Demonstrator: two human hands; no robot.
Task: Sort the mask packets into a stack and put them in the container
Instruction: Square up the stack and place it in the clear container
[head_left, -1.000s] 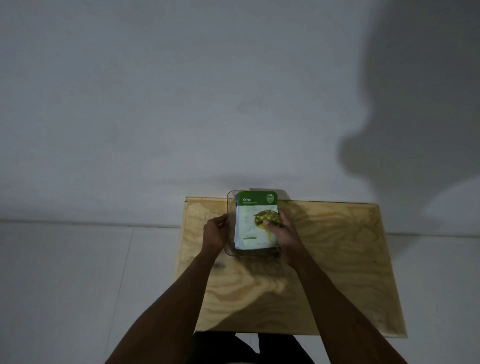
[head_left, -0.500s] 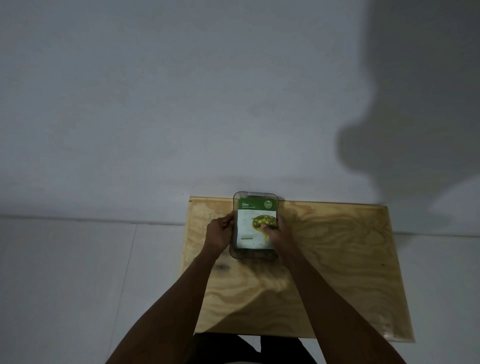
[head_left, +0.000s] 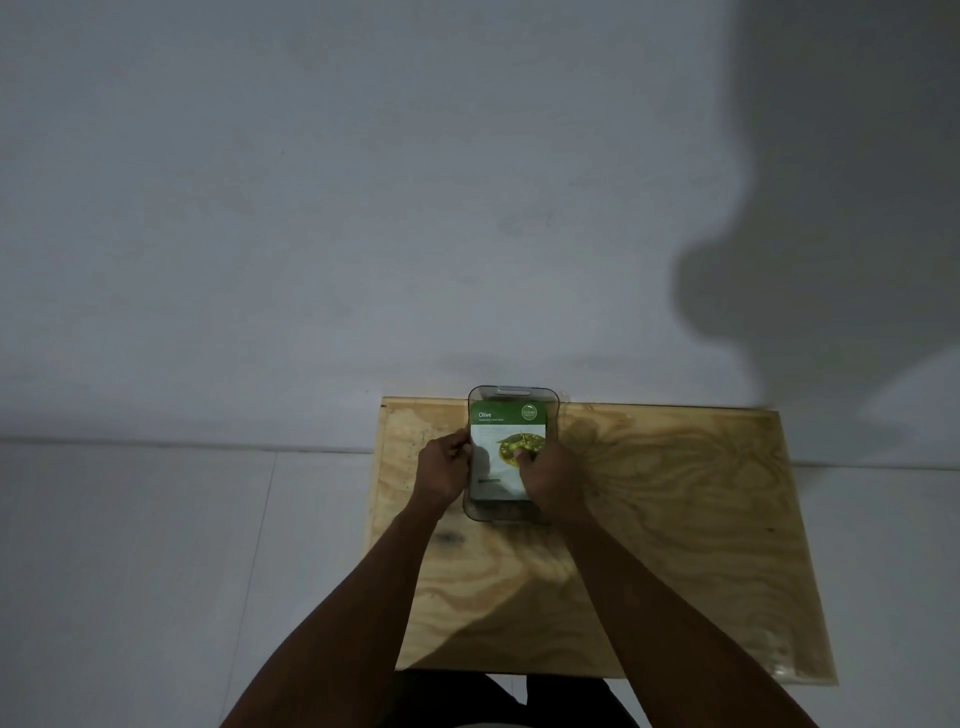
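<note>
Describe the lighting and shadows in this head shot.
Head view: dim, greyish light; a large shadow of the person falls on the wall at upper right; arm shadows darken the table near its front edge; the packet stays legible, its "Olive" print readable, small text blurred.

We see two bare forearms, no sleeves in view, no watch or rings that we can make out. The left hand (head_left: 443, 470) and right hand (head_left: 545, 475) are ungloved. Dark trousers (head_left: 498, 701) show at the bottom edge; details too dim to tell.
</note>
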